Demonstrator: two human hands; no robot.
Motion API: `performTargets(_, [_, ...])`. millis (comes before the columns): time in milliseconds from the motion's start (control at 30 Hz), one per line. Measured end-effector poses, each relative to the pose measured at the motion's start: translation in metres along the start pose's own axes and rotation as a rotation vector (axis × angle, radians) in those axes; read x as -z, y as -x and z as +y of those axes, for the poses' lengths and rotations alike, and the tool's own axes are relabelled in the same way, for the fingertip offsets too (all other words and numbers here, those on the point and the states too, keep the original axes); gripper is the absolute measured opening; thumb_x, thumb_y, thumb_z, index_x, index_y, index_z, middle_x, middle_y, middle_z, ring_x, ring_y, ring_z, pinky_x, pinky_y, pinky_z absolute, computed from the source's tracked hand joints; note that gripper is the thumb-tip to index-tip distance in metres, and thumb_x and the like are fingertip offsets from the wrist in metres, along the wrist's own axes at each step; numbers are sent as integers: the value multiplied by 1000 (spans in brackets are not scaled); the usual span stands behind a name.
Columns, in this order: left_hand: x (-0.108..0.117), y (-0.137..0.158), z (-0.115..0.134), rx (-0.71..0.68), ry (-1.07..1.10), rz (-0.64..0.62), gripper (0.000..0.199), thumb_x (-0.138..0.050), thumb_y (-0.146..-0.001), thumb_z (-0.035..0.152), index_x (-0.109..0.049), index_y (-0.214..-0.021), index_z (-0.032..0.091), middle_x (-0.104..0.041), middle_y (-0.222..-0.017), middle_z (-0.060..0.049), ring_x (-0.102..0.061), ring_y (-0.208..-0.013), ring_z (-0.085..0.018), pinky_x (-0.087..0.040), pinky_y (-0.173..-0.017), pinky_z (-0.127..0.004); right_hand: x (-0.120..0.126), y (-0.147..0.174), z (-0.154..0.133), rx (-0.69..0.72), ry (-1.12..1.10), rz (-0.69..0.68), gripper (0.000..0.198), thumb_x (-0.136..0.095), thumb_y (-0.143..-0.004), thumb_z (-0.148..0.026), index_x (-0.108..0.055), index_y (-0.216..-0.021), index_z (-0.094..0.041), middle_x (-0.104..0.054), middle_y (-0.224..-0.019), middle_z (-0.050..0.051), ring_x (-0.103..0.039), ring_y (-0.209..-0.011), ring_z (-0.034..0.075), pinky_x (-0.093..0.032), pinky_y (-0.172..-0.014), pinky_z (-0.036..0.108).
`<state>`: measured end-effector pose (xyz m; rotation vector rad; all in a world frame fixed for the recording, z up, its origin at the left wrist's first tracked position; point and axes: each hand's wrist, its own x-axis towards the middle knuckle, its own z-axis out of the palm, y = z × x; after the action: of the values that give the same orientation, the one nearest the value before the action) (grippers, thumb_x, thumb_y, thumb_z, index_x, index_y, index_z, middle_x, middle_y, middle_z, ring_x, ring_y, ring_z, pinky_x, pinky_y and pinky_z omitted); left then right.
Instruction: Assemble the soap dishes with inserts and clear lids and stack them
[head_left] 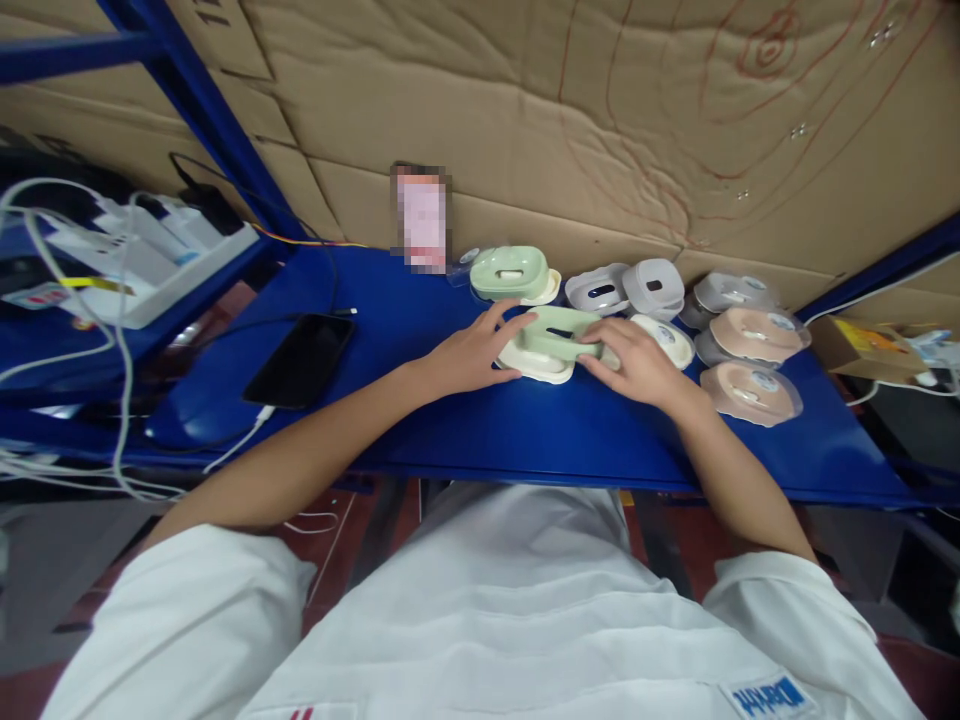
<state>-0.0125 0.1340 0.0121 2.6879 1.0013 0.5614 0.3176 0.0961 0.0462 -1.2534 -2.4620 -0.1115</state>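
From the head view, both hands meet on a pale green case (553, 340) lying on the blue table (525, 430). The left hand (471, 352) rests open against its near-left edge, fingers spread; the right hand (634, 358) grips its right end. Just beyond the left hand's fingers sits a second green case (511, 272). Past the right hand lie pink cases (754, 362) (some wrapped in clear film). Well left of the left hand, a black phone (300, 358) lies flat.

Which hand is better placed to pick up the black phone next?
Left, probably. The left hand is on the green case's near side to the phone; the right hand would have to cross over.
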Motion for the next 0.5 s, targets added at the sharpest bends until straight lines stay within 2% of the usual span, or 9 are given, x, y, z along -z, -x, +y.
performTargets(67, [3,0,1,-8,-42,8,86,-77,-96,37,-35,-169,24,-29,-174,-19,-46,-155,-39,-54,-118,-53,-12,-2,-9,54,-65,-66,38,-50,-111,-50,-68,-131,-23,-73,-133,13,-65,-127,32,-50,-110,48])
performTargets(233, [2,0,-3,-64,-151,-24,67,-72,-102,40,-50,-161,21,-41,-169,-19,-41,-157,-37,-49,-122,-54,-39,-10,-31,159,-86,-142,47,-42,-114,-47,-65,-144,-20,-71,-136,15,-63,-130,32,-49,-111,50])
performTargets(367, [2,1,-12,-99,-195,-48,51,-69,-105,44,-65,-150,21,-52,-161,-18,-46,-151,-35,-52,-118,-49,-43,-12,-32,175,-70,-144,51,-43,-114,-48,-67,-148,-20,-70,-134,17,-65,-124,32,-52,-108,50])
performTargets(500, [9,1,-17,-167,-267,-66,40,-68,-105,41,-75,-140,23,-62,-151,-15,-56,-137,-33,-50,-117,-48,-47,-11,-30,221,-34,-148,51,-48,-112,-50,-68,-148,-20,-69,-138,18,-63,-131,34,-51,-109,52])
